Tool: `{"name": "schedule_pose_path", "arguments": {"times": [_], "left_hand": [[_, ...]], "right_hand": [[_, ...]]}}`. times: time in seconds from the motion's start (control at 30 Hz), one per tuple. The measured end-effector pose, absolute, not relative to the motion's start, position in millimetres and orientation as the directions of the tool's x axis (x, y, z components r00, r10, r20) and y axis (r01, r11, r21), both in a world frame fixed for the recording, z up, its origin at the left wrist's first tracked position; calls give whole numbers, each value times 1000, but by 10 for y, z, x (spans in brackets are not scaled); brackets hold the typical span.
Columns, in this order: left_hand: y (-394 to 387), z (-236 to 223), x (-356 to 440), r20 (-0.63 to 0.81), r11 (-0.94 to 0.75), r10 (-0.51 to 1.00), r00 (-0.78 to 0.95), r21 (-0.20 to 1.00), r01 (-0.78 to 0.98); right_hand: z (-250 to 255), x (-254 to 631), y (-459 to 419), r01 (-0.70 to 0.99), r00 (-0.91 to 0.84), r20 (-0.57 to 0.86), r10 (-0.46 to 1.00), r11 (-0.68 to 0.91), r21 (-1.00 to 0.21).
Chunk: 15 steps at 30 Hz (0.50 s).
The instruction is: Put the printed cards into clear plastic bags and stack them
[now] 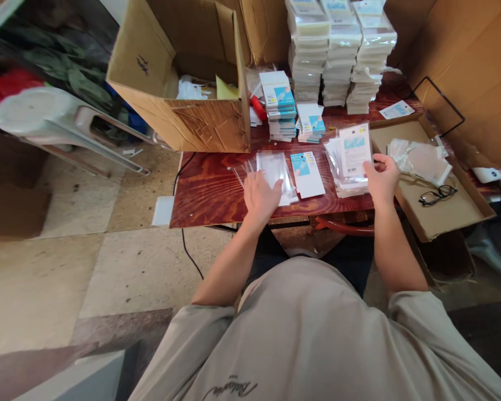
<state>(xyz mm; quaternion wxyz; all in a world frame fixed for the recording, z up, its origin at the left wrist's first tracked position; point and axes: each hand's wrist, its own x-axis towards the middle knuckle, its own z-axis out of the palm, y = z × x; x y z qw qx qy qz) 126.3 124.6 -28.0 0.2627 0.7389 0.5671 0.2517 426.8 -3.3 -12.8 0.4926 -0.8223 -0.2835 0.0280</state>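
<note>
My left hand (pixel 262 197) lies with its fingers spread on a pile of clear plastic sleeves (pixel 273 167) near the table's front edge. My right hand (pixel 383 178) pinches the right edge of a bagged card (pixel 355 151) with a blue picture and a barcode. That card rests on top of a pile of other bagged cards (pixel 336 161). Between my hands sits a small stack of blue-and-white cards (pixel 308 175), apart from both. Where my right fingertips go under the card's edge, they are partly hidden.
Tall stacks of bagged cards (pixel 340 61) stand at the back, with card piles (pixel 280 111) before them. An open cardboard box (pixel 209 125) is at the left. To the right, a shallow carton (pixel 446 220) holds plastic sleeves and glasses (pixel 438 195). A white stool (pixel 37 111) stands far left.
</note>
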Motion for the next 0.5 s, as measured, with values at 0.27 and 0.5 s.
{"name": "schedule_pose_path", "arguments": {"times": [0.27, 0.5], "left_hand": [[1751, -283, 1088, -199, -55, 966, 165, 466, 883], [1749, -218, 998, -130, -170, 960, 247, 429, 887]], "right_hand": [[-181, 3731, 104, 960, 210, 365, 907, -119, -255], [-42, 3426, 339, 961, -254, -109, 961, 239, -138]]}}
